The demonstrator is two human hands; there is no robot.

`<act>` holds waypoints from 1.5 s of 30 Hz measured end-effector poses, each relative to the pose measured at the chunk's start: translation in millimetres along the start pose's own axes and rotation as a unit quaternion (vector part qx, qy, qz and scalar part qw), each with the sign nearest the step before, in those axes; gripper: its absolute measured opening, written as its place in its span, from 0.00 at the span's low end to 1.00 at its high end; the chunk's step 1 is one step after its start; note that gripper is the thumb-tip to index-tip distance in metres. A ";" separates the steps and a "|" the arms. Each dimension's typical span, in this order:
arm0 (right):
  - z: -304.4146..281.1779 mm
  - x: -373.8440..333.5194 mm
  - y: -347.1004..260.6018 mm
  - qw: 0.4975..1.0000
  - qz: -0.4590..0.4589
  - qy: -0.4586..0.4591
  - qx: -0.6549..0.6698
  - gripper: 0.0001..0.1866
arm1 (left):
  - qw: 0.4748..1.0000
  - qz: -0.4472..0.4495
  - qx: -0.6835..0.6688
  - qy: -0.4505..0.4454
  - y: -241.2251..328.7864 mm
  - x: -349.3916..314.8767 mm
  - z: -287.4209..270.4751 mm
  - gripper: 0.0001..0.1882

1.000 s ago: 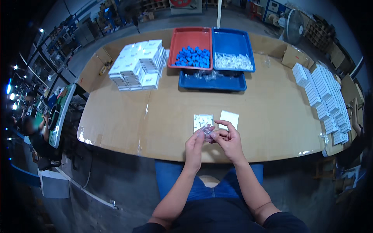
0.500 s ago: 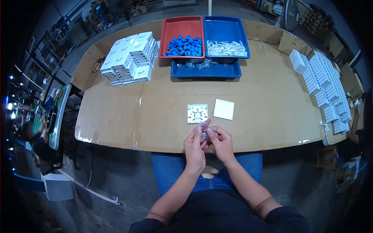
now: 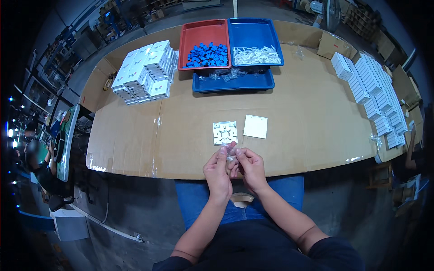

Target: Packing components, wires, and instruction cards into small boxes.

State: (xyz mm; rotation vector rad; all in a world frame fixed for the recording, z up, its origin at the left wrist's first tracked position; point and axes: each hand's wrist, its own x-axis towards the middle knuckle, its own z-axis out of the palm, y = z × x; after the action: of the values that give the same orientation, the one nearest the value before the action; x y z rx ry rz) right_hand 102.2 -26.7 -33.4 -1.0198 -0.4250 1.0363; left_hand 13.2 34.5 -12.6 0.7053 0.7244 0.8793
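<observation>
Left hand (image 3: 218, 175) and right hand (image 3: 253, 173) pinching clear plastic (image 3: 230, 150), cardboard-topped table (image 3: 307, 113) spreading beneath (tape (image 3: 157, 121) glinting), dim workshop floor (image 3: 135, 198) surrounding it

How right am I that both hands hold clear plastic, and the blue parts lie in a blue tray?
One slip: the blue parts lie in the red tray, as the head view shows. The left hand and right hand do both hold clear plastic.

Table topped in taped brown cardboard (image 3: 190, 113) carries stacked white boxes (image 3: 143, 74) left, a low blue tray (image 3: 246, 84) at back (can't tell if the two trays behind touch down), white square base (image 3: 219, 138) beside flat white plate (image 3: 255, 126) near front, white block rows (image 3: 373, 97) right.
</observation>
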 end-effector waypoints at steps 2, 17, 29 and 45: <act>-6.4 -0.6 0.4 0.999 0.024 0.010 0.028 0.13 | 0.999 0.046 0.010 -0.004 -2.5 3.5 -3.5 0.17; -26.1 -1.6 -0.3 0.974 0.135 -0.095 0.153 0.14 | 0.949 0.138 0.150 -0.239 5.5 19.8 -40.1 0.31; -31.4 -0.2 1.4 0.969 0.162 -0.121 0.140 0.15 | 0.935 0.173 0.183 -0.251 10.5 20.4 -37.2 0.26; -29.4 -7.8 -54.7 0.879 -0.232 -0.134 -0.394 0.11 | 0.820 0.264 0.443 -0.249 41.7 9.4 -15.9 0.24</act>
State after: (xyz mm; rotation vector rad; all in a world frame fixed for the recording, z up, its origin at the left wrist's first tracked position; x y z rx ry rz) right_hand 147.0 -55.0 -0.1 -1.3909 -1.3296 0.5479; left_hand -12.7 65.3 8.9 1.9705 0.4269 0.7611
